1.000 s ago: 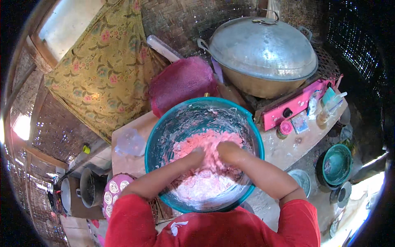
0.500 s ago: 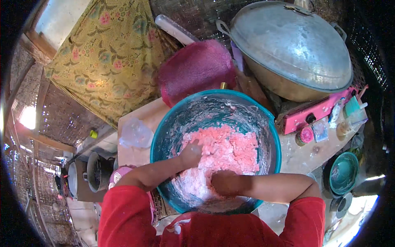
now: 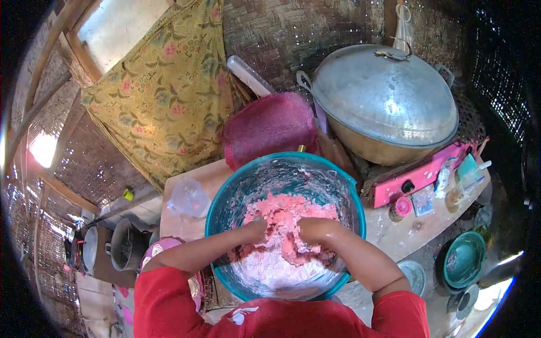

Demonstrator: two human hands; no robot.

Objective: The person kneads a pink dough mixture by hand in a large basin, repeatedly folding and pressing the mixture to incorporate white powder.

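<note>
Pink dough (image 3: 292, 208) at lower centre seems mid-kneading, left hand (image 3: 257, 230) and right hand (image 3: 316, 230) sunk in, grips indiscernible; white powder (image 3: 276, 272) likely needs incorporating.

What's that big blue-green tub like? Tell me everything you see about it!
The teal basin is round, wide and deep, with a smooth rim; it looks like plastic. Whitish smears coat its inner wall. It sits open side up, close before the person, overlapping the table in view; its base is hidden. Inside lie a crumbly pink mixture and, nearer the person, white powder. The left hand and right hand reach in, touching the mixture.
</note>
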